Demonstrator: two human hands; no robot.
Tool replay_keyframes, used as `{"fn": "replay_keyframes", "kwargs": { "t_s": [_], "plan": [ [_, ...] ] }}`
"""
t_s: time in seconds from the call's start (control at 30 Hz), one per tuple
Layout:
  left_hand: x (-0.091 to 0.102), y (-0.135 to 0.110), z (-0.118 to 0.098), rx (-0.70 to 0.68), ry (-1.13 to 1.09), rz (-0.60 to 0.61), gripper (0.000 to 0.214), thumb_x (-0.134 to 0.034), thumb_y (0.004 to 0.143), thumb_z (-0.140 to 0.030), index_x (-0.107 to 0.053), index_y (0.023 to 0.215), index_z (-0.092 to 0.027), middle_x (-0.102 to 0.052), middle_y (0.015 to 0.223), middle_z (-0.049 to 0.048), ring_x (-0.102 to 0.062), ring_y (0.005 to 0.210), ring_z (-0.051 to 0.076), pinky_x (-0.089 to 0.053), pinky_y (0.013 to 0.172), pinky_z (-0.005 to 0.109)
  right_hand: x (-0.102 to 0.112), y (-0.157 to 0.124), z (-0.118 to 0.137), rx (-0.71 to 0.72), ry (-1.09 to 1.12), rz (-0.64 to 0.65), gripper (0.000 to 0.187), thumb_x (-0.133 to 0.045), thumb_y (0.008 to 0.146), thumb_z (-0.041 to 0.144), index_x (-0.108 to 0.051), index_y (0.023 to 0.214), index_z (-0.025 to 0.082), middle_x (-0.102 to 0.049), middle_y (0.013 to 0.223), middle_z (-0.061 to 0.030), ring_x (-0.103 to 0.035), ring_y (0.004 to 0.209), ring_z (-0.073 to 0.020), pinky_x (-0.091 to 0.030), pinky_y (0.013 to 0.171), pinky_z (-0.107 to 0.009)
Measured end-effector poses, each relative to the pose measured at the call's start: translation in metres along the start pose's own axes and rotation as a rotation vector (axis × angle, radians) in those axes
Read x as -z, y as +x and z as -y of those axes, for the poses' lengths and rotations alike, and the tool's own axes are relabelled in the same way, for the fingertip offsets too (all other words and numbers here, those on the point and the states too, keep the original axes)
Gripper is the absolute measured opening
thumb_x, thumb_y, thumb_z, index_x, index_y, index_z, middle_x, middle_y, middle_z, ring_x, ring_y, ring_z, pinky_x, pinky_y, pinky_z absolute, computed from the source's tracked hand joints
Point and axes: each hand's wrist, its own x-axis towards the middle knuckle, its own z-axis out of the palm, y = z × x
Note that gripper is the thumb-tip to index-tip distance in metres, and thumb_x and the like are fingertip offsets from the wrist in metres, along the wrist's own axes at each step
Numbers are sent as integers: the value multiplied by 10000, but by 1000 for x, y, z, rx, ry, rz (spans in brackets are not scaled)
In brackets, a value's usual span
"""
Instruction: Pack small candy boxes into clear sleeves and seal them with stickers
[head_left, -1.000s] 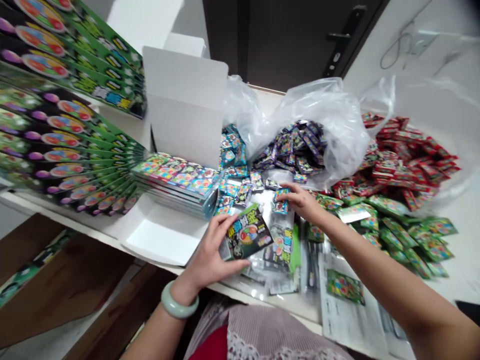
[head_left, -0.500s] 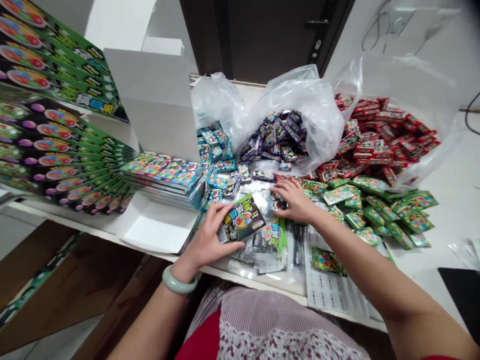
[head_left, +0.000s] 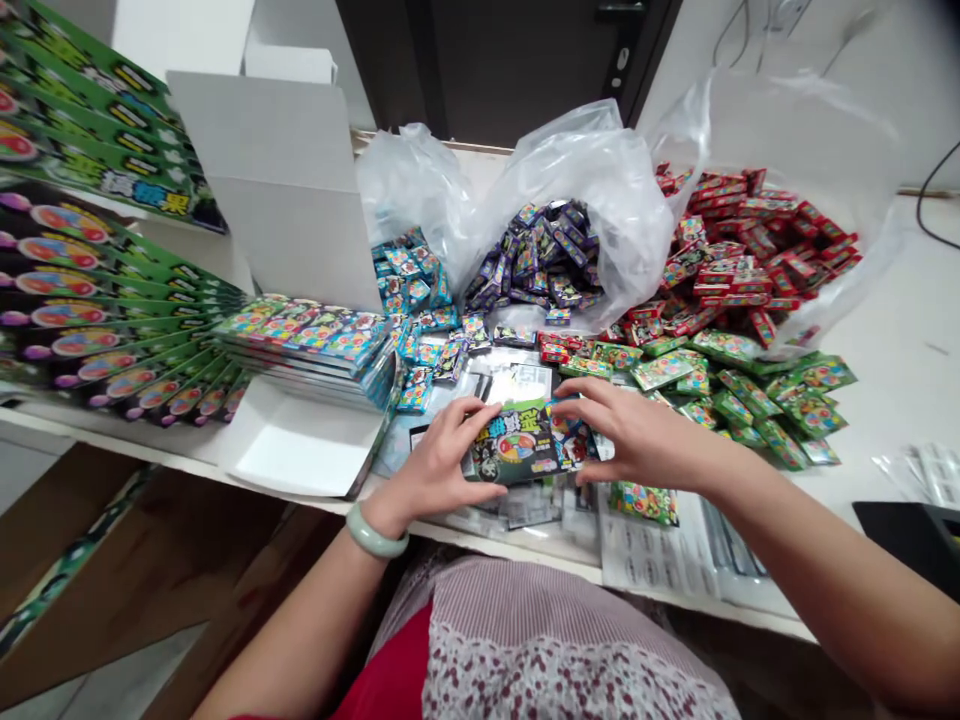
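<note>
My left hand [head_left: 439, 460], with a pale green bangle at its wrist, grips a green and black printed card sleeve [head_left: 517, 445] by its left end. At the sleeve's right end, my right hand [head_left: 630, 430] has its thumb and fingers around small blue printed boxes [head_left: 571, 440]. They touch or overlap the sleeve's edge; whether they are partly inside it I cannot tell. Beneath both hands lie clear plastic wrappers and flat printed pieces [head_left: 529, 505]. A green printed packet [head_left: 643, 502] lies just below my right hand.
Small blue boxes [head_left: 416, 275], purple boxes [head_left: 559, 250], red boxes [head_left: 750, 260] and green boxes [head_left: 780, 410] lie heaped behind, partly in clear plastic bags [head_left: 600, 160]. An open white carton [head_left: 307, 440] holds stacked packs [head_left: 307, 340] at left, beside fanned printed cards [head_left: 90, 310].
My right hand has drawn small blue boxes nearer, to the sleeve's right end. My left hand has turned the sleeve more level and moved it slightly right. The view has shifted a little.
</note>
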Motion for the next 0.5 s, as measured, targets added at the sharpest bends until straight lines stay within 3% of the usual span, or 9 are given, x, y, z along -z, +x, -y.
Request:
{"fn": "replay_keyframes", "kwargs": {
  "t_s": [0.13,0.2,0.27,0.37,0.43,0.5],
  "plan": [
    [-7,-1,-6,25,-10,-8,987,-809,660,-442,-270,1465,-254,-405,1285,135,-459,1210,331,-443,1017,515,-10,1,2,-28,101,-48,705,-741,762,405,-412,1357,216,-429,1429,-172,-452,1313,-300,-450,1042,-475],
    [-7,-2,-9,53,7,-54,958,-801,673,-441,-281,1453,-244,-407,1288,139,-451,1220,333,-429,1029,527,-18,-1,6,-138,137,-193,676,-719,780,433,-402,1344,238,-348,1486,-164,-350,1387,-312,-396,1081,-517],
    [-6,-1,-13,71,27,-108,921,-791,689,-427,-294,1439,-230,-414,1315,147,-433,1244,339,-399,1052,543,-29,-3,12,-297,221,-323,550,-678,812,448,-457,1275,250,-380,1451,-154,-368,1371,-315,-436,1037,-517],
    [-5,2,-21,53,16,-146,910,-801,680,-434,-316,1417,-212,-455,1341,152,-431,1254,344,-370,1070,555,-46,-6,23,-459,504,-342,391,-618,857,390,-482,1199,256,-611,1128,-96,-631,1028,-238,-568,782,-384],
    [-10,5,-27,81,-78,-164,805,-769,725,-433,-361,1386,-220,-497,1321,138,-469,1227,326,-399,1050,537,-51,-7,27,-490,648,-350,331,-586,870,342,-482,1173,260,-645,891,-25,-652,777,-174,-557,654,-312],
    [-19,6,-32,183,-266,-196,579,-655,842,-382,-406,1345,-238,-550,1248,111,-548,1140,274,-477,979,480,-51,-8,27,-496,677,-420,280,-580,867,318,-508,1133,267,-642,869,-12,-628,709,-148,-539,629,-290]
  ]
}}
